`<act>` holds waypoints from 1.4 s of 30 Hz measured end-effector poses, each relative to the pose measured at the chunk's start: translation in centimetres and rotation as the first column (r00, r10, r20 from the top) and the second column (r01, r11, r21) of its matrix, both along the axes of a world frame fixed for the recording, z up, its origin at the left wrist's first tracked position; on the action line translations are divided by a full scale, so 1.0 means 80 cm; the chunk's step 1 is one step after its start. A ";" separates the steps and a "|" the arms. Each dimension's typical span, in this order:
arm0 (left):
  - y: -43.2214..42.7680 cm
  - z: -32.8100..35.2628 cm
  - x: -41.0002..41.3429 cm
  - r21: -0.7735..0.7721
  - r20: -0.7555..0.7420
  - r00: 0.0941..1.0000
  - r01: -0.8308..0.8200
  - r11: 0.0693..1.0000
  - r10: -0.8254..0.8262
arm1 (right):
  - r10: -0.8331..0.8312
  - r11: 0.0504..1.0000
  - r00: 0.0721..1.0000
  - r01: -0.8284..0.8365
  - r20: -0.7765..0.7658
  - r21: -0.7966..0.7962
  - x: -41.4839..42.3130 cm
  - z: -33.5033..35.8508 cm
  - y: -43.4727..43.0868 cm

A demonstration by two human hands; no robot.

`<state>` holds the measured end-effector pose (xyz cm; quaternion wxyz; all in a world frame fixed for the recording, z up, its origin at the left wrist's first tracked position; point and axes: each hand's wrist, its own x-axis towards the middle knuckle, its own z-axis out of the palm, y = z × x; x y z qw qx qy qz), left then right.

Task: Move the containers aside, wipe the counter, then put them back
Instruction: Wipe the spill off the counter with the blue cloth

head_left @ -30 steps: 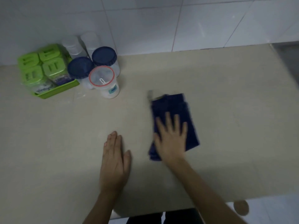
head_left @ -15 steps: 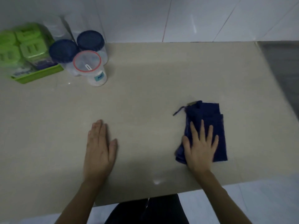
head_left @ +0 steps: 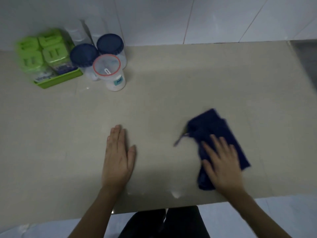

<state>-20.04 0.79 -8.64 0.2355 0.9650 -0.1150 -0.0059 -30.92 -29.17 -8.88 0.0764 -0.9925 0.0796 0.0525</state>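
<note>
A folded dark blue cloth (head_left: 214, 127) lies on the beige counter (head_left: 154, 103) at the right. My right hand (head_left: 223, 162) presses flat on its near half, fingers spread. Resting palm down on the bare counter left of it is my left hand (head_left: 118, 155), which holds nothing. At the back left corner stand the containers: a green tray (head_left: 60, 80) of green-lidded boxes (head_left: 44, 50), two blue-lidded jars (head_left: 109, 44), a clear red-rimmed tub (head_left: 109, 71), and two pale bottles (head_left: 75, 34) against the wall.
A white tiled wall (head_left: 205, 19) runs along the back. The counter's front edge (head_left: 188, 203) is just below my hands, with my dark trousers (head_left: 163, 222) under it. A darker surface (head_left: 307, 57) borders the counter on the right.
My right hand slid the cloth from the counter's middle to the right, and the cloth now lies tilted. The left hand stayed flat in place.
</note>
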 end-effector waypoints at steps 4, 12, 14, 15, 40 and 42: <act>0.002 0.000 -0.001 0.012 0.003 1.000 0.013 1.000 -0.013 | -0.302 0.951 0.953 0.301 -0.011 -0.075 0.011 0.000 0.031; 0.009 0.011 -0.003 -0.247 -0.009 0.996 -0.092 0.964 0.093 | 0.335 0.939 0.942 -0.336 0.024 0.072 0.076 0.001 0.211; 0.020 0.017 -0.012 -0.261 -0.008 0.987 -0.158 0.952 0.161 | 0.425 0.901 0.905 -0.426 0.027 0.078 0.066 0.001 0.175; 0.030 0.018 -0.016 -0.229 0.004 0.988 -0.151 0.962 0.156 | 0.437 0.897 0.899 -0.437 0.023 0.070 0.058 0.001 0.145; 0.094 0.001 -0.046 0.060 -0.030 0.971 -0.234 0.970 0.236 | 0.432 0.902 0.902 -0.431 -0.020 0.035 0.118 0.001 0.119; 0.096 0.002 -0.045 0.048 -0.032 0.968 -0.248 0.968 0.249 | 0.295 0.955 0.955 -0.295 -0.033 0.010 0.119 0.008 0.069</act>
